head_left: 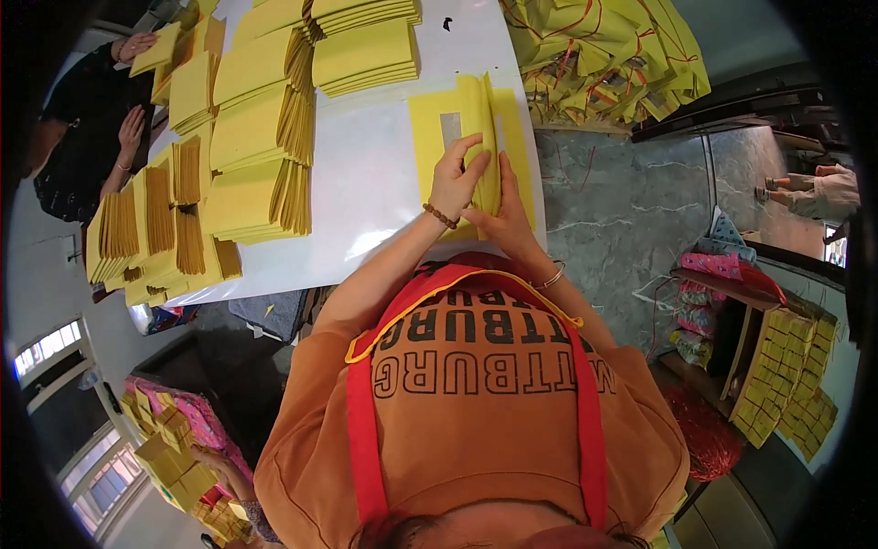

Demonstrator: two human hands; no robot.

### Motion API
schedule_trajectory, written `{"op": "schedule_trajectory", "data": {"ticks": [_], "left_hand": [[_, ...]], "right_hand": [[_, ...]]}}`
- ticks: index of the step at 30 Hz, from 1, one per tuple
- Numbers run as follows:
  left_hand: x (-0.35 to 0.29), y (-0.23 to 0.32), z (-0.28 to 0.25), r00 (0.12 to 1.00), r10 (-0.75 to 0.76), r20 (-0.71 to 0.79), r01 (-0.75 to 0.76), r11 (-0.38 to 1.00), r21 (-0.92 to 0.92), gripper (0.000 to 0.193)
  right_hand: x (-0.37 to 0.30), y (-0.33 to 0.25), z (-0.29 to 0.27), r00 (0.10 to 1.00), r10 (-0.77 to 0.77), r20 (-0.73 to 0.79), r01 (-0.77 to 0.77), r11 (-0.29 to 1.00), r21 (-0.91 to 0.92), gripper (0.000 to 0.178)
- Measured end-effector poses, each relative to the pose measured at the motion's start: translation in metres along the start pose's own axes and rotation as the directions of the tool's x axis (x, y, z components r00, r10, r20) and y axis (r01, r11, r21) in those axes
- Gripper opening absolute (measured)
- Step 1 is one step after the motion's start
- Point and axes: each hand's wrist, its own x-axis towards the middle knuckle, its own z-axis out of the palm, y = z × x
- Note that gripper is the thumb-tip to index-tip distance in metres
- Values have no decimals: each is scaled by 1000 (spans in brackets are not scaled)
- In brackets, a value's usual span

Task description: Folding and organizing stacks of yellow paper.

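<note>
On the white tabletop, a yellow paper sheet is bent up into a curved fold in front of me. Its left edge is under my left hand, whose thumb and forefinger curl against the fold. Along the fold's right side lie the fingers of my right hand, with its thumb on the near left side, so the paper sits between them. More flat yellow paper lies beneath, with a grey rectangle on it beside my left fingers. What the palms touch is hidden.
Stacks of folded yellow paper cover the table's left side. A co-worker's hands are at the far left. Yellow bundles with red cords lie beyond the table's right edge. Another person's arm reaches toward yellow packets at lower left.
</note>
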Motion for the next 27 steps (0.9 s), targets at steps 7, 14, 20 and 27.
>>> {"op": "schedule_trajectory", "data": {"ticks": [7,14,20,27], "left_hand": [[-4,-8,-4,981,-189,41,193,968,-161,16],[-1,16,-1,998,69,9,-70,997,27,32],[1,10,2,998,42,38,-44,998,53,41],[2,5,1,995,95,33,-97,993,66,41]], "right_hand": [[-1,-4,0,1000,-7,22,8,999,-47,109],[-1,-3,0,1000,-24,20,26,995,-96,112],[0,2,-3,997,-72,33,77,979,-187,110],[-1,-5,-2,1000,-15,22,16,998,-65,110]]}}
